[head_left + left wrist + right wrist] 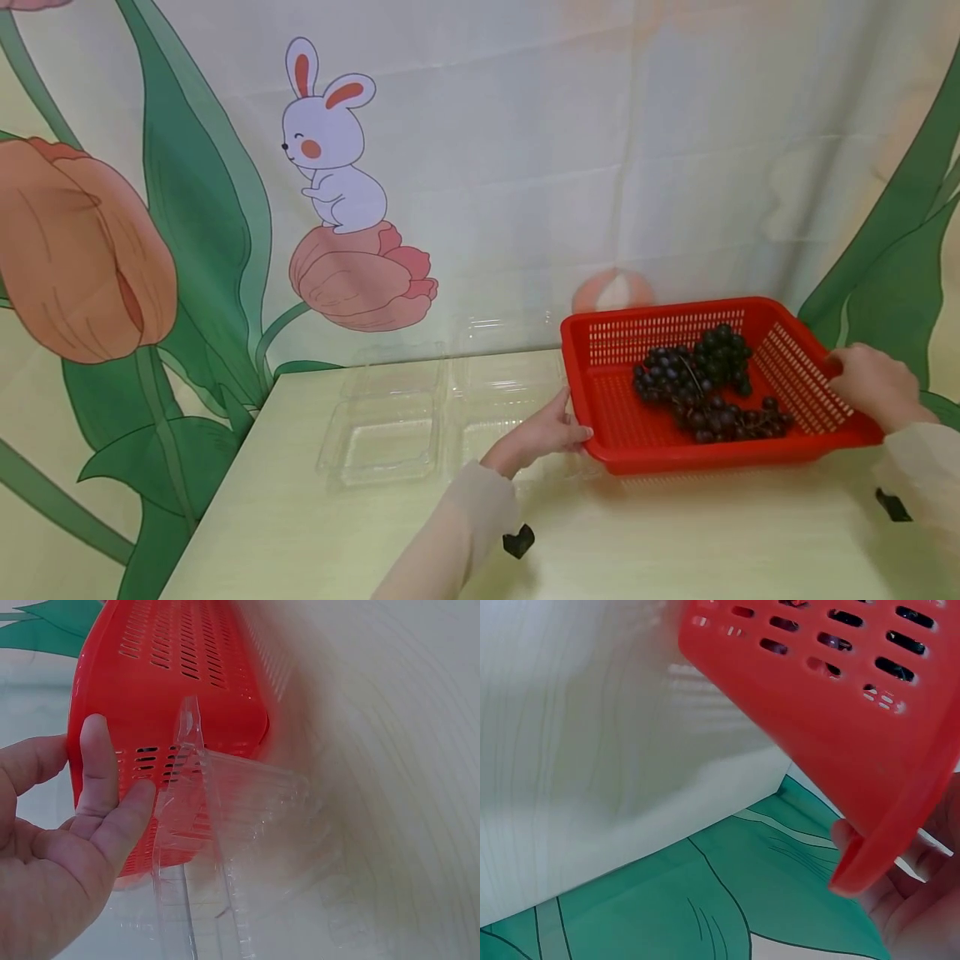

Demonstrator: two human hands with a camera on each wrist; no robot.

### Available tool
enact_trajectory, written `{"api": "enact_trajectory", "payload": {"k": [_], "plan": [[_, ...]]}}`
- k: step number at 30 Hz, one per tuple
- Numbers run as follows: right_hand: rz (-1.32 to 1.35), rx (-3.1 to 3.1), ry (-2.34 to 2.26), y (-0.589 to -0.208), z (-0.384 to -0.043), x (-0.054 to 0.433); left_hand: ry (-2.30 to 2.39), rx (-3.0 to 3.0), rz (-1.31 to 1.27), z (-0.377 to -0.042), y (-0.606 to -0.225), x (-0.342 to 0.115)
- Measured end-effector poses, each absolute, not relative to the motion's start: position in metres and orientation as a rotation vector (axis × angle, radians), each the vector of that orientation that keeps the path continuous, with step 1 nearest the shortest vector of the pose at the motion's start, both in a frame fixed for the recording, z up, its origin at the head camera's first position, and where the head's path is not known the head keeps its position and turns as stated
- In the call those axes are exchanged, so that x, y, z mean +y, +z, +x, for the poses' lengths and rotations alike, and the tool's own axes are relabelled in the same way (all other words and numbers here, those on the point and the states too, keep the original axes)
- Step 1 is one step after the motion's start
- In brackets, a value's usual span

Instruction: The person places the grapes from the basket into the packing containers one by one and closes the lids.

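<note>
A red plastic basket (697,460) with slotted walls stands at the right of the table, seeming slightly raised, with a shadow under it in the right wrist view. Inside lie bunches of dark grapes (712,417), some purple-black, some greener. My left hand (543,435) holds the basket's left rim; in the left wrist view its fingers (97,765) lie along the outer wall. At the opposite end, my right hand (873,385) grips the right rim, fingers curled around the edge. Close to my left hand is a clear plastic container (487,433), partly hidden by that hand.
Another clear container (386,446) with its lid raised sits further left on the pale table (300,533). A printed curtain (487,167) with a rabbit and tulips hangs right behind the table's back edge.
</note>
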State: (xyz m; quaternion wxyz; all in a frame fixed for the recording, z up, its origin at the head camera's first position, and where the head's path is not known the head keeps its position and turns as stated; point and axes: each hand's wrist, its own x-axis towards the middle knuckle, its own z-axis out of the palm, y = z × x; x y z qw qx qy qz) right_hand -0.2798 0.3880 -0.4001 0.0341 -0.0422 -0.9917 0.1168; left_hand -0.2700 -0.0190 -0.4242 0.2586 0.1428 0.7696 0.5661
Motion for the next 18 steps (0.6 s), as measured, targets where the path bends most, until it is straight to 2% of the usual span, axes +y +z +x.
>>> {"api": "enact_trajectory", "payload": {"k": [7, 18], "plan": [[-0.101, -3.106, 0.376, -0.395, -0.275, 0.39, 1.506, 2.082, 0.36, -0.263, -0.425, -0.021], [-0.053, -3.158, 0.356, -0.393, -0.272, 0.391, 1.527, 2.023, 0.471, -0.254, -0.424, -0.025]]}}
